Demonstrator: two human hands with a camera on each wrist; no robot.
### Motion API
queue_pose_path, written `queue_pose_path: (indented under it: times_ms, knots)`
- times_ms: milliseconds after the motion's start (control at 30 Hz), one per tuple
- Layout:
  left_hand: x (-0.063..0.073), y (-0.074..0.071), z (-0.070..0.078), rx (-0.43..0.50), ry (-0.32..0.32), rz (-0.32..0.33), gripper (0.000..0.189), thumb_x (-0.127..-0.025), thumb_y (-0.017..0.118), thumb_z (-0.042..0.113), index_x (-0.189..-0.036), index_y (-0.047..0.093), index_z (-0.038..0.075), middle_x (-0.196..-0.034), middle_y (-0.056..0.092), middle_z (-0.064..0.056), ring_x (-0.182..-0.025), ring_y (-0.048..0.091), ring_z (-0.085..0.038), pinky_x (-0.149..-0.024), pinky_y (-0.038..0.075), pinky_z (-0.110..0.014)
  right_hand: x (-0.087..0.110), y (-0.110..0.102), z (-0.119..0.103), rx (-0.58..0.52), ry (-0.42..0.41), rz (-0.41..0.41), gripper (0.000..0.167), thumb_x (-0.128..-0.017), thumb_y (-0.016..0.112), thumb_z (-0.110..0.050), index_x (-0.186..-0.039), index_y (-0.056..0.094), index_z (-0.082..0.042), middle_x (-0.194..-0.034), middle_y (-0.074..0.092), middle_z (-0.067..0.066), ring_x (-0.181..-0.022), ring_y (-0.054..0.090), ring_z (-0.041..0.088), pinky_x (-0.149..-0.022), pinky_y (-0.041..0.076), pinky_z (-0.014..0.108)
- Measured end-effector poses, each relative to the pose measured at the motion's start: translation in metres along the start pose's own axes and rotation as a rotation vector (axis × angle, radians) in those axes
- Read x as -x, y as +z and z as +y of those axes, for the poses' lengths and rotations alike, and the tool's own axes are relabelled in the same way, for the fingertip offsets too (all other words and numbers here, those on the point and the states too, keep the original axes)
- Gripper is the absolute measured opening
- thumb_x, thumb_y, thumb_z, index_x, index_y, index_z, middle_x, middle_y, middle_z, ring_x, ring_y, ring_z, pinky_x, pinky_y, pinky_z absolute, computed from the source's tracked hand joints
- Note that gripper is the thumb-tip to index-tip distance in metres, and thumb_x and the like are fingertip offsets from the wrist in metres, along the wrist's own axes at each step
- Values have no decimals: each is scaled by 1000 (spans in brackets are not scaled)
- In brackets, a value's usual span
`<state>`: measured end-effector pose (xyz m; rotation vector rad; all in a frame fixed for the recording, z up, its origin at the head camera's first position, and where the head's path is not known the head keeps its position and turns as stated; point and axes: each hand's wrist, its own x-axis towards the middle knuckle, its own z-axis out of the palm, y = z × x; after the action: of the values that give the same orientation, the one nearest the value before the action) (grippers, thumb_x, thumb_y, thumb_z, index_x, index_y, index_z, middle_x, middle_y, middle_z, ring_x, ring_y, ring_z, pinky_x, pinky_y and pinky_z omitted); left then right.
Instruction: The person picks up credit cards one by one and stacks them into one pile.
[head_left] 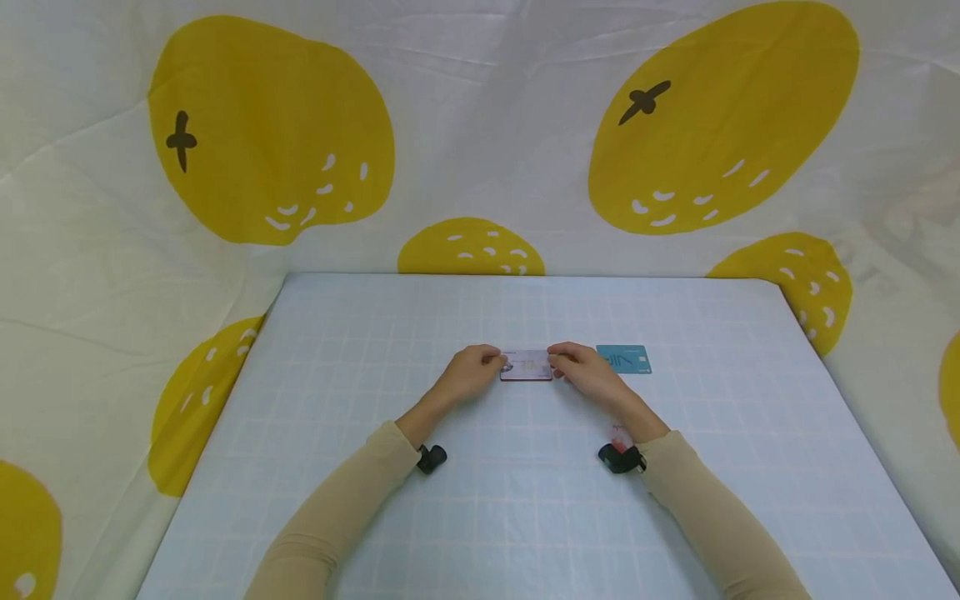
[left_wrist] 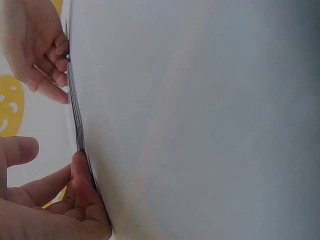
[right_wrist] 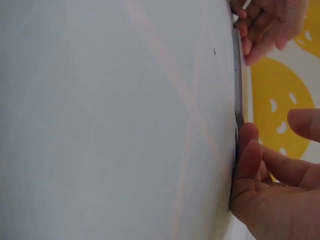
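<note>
Card stack [head_left: 527, 366]: gripped endwise by left hand [head_left: 468, 372] and right hand [head_left: 590, 375], nearer far edge of tabletop [head_left: 517, 517]. Might splay if squeezed unevenly.

The print on the stack [head_left: 527, 366] is too small to read, and its layers too fine to count. The right hand [head_left: 588, 372] hides the teal card's [head_left: 628, 360] near left corner. A red-and-white item [head_left: 621, 434], mostly covered by the right wrist [head_left: 643, 419], cannot be identified. The left wrist view cuts off the left hand [left_wrist: 60, 210]; the head view's bottom edge cuts both sleeves [head_left: 337, 493].
</note>
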<state>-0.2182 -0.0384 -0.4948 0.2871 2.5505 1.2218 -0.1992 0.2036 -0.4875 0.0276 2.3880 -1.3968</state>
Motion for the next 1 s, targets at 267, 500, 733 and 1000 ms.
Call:
queue_pose_path:
  times_ms: [267, 500, 733, 1000]
  knots:
    - [-1, 2, -1, 1, -4, 0, 43, -102, 56, 33, -130, 65, 3, -127, 66, -10, -123, 58, -26, -102, 46, -43, -1, 0, 2, 6, 21, -5, 45, -104, 54, -37, -139, 55, -9, -123, 62, 11, -107, 57, 27, -96, 47, 43]
    - [0, 2, -1, 2, -8, 14, 42, -102, 57, 32, -130, 65, 3, -125, 67, -9, -120, 59, -25, -101, 47, -42, -2, 1, 1, 7, 22, 3, 45, -103, 54, -37, -139, 55, -10, -122, 62, 10, -107, 57, 27, -96, 46, 44]
    - [3, 0, 0, 18, 1, 27, 41, -102, 57, 33, -128, 66, 3, -122, 68, -9, -117, 61, -25, -100, 47, -43, -3, 0, 2, -12, 25, 11, 45, -103, 55, -37, -139, 55, -10, -121, 63, 10, -106, 58, 27, -95, 47, 43]
    - [7, -3, -3, 51, -1, 38, 40, -101, 57, 34, -129, 66, 6, -124, 67, -8, -118, 60, -24, -100, 47, -42, 1, -3, -2, -43, 34, -1, 45, -103, 54, -37, -139, 54, -9, -122, 63, 11, -105, 59, 27, -96, 47, 43]
